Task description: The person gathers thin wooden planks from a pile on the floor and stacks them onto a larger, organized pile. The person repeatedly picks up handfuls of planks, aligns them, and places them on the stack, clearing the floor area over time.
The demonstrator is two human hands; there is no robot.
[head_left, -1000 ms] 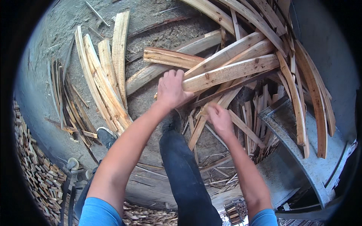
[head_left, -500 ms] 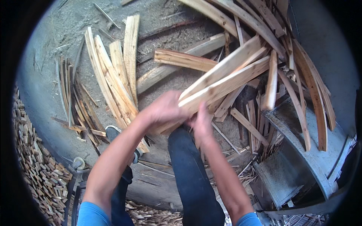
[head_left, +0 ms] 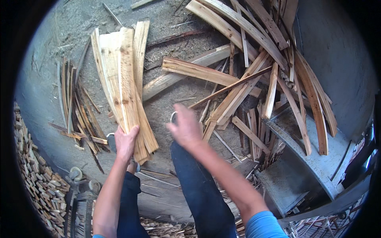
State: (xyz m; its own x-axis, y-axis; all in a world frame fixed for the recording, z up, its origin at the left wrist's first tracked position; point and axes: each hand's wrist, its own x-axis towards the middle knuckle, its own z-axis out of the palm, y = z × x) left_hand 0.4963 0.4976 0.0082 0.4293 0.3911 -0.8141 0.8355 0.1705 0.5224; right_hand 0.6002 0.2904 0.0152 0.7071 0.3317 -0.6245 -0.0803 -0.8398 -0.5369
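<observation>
Littered grey ground (head_left: 159,110) carries all timber. Tangled planks (head_left: 270,91) fill its right side, some overhanging a grey metal frame (head_left: 291,129). Fanned boards (head_left: 126,71) lie toward the left edge; thin strips (head_left: 65,99) lie beyond them. Hands: left hand (head_left: 127,141) grips the boards' near end; right hand (head_left: 185,126), blurred, appears empty, fingers spread, between boards and planks.

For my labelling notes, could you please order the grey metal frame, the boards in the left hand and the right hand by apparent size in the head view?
1. Grey metal frame
2. Wooden boards in the left hand
3. Right hand, blurred
</observation>
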